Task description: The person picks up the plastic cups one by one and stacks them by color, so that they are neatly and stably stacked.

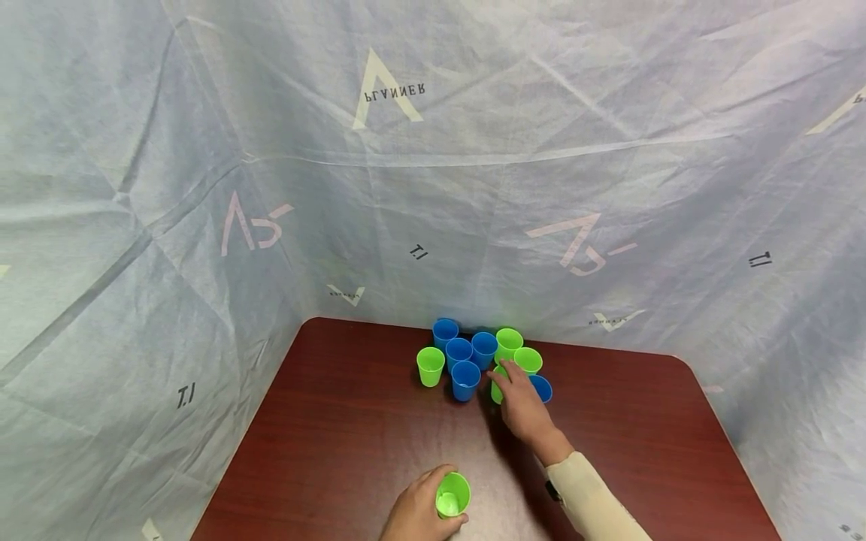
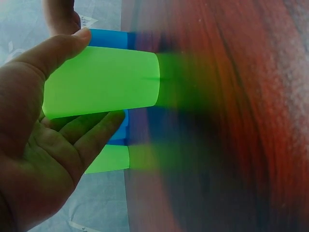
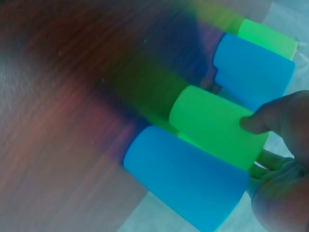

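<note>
Near the front of the table my left hand [image 1: 416,507] grips a green cup [image 1: 455,492], thumb on one side and fingers on the other; in the left wrist view that cup [image 2: 101,79] stands upright on the table. Farther back, my right hand [image 1: 524,402] pinches the rim area of another green cup [image 1: 497,389]. The right wrist view has the thumb [image 3: 258,121] pressed on this cup's [image 3: 212,123] side, with fingers partly hidden behind it. A blue cup [image 1: 542,388] stands just right of it, partly covered by the hand.
Several blue cups [image 1: 465,381] stand close together at the back, with a green cup [image 1: 430,366] at their left. Two more green cups [image 1: 509,343] are behind my right hand. Grey printed sheeting [image 1: 473,203] hangs behind and beside the dark red wooden table [image 1: 338,421].
</note>
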`<action>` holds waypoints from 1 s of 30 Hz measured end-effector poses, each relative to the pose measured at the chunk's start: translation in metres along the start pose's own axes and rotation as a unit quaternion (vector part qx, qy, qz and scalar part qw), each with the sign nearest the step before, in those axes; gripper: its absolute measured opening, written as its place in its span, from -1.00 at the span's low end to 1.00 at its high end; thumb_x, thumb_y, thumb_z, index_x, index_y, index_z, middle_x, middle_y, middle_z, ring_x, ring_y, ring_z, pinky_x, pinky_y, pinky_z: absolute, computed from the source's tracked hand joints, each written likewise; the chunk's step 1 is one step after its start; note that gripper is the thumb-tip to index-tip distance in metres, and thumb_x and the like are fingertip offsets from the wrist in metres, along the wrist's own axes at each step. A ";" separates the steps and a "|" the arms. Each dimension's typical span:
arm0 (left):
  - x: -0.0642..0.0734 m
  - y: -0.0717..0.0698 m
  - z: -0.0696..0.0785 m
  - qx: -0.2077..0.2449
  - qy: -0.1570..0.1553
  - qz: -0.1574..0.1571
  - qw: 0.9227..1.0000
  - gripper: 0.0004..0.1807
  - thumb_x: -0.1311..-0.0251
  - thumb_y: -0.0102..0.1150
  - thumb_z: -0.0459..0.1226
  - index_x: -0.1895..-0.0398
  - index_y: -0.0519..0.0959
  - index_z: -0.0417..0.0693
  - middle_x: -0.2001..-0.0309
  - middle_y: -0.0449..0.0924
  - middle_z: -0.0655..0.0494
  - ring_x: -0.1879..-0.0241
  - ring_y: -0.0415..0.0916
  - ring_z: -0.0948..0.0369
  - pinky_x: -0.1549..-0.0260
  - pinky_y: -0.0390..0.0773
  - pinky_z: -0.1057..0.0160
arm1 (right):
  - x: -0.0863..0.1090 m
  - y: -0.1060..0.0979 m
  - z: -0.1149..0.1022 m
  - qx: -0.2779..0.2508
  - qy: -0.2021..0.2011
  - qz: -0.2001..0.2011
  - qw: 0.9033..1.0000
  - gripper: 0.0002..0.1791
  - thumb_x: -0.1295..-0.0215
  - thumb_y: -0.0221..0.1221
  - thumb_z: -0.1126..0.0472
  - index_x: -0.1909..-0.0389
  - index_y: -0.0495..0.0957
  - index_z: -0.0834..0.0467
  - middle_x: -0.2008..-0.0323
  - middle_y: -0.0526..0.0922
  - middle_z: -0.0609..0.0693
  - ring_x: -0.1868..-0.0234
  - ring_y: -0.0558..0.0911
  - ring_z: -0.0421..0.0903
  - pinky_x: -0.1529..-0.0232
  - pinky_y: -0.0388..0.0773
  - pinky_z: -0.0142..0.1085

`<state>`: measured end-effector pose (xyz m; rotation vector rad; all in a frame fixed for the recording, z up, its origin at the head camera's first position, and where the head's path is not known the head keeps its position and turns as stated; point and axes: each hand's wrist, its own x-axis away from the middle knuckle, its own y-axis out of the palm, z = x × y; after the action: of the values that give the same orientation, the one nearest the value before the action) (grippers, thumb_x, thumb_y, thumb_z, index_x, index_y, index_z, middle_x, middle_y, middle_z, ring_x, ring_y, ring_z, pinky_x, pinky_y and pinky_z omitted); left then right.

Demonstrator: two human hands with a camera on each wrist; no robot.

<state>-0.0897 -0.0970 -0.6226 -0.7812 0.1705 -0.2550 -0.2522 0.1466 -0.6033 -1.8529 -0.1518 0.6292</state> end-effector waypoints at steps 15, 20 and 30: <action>0.003 0.001 -0.003 0.013 -0.009 -0.002 1.000 -0.21 0.10 0.71 -0.02 -0.27 0.58 0.07 0.03 0.72 0.14 0.17 0.64 0.26 0.24 0.61 0.27 | 0.000 -0.003 0.004 -0.054 -0.013 -0.004 0.998 -0.48 -0.10 0.29 0.53 -0.14 0.67 0.21 -0.30 0.55 0.33 -0.33 0.52 0.28 -0.24 0.63 0.12; 0.002 0.000 -0.002 0.032 -0.019 -0.014 0.999 -0.20 0.08 0.71 -0.03 -0.29 0.57 0.05 0.03 0.72 0.13 0.17 0.64 0.25 0.24 0.61 0.25 | 0.002 -0.004 0.003 -0.058 -0.006 -0.006 0.998 -0.48 -0.12 0.36 0.49 -0.16 0.67 0.19 -0.31 0.54 0.32 -0.33 0.52 0.27 -0.21 0.64 0.10; 0.002 0.001 -0.002 0.022 -0.007 -0.007 1.000 -0.21 0.06 0.70 -0.03 -0.29 0.56 0.08 0.07 0.72 0.12 0.20 0.64 0.26 0.28 0.58 0.27 | 0.005 -0.007 0.003 -0.063 -0.027 0.039 0.997 -0.50 -0.07 0.45 0.32 -0.11 0.67 0.15 -0.17 0.59 0.21 -0.19 0.54 0.18 -0.10 0.64 0.08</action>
<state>-0.0885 -0.0982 -0.6253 -0.7400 0.1447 -0.2661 -0.2483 0.1531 -0.5994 -1.9708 -0.1583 0.7384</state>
